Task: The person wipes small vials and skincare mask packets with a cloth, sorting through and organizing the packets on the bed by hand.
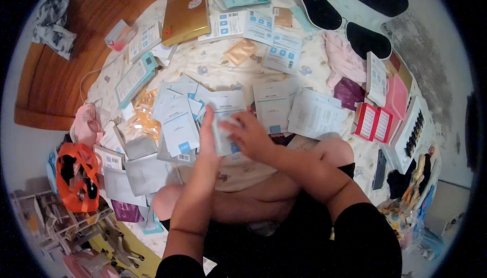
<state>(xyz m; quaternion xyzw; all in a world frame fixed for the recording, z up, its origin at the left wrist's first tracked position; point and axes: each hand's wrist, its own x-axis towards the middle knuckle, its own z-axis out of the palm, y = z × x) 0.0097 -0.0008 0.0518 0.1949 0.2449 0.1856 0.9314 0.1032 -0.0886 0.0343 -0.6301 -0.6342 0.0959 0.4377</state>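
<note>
A white flat sachet (227,103) with small print is held upright in front of me by my left hand (207,135), which grips its left edge. Across the sachet's face lies my right hand (249,134), fingers bent and apart, their tips slightly blurred; whether they press on it I cannot tell. Just left of my left hand is a fanned pile of similar white and blue sachets (177,121). To the right of my right hand lie more white sachets (272,103), with another white packet (317,113) beside them showing dense print.
Behind are a gold box (186,17), white and blue boxes (144,42) and a beige sachet (241,51). On the left are orange-gold packets (144,116), silver packets (152,172) and an orange bag (77,176). Red-and-white boxes (373,122) stand at right near pink cloth (342,57).
</note>
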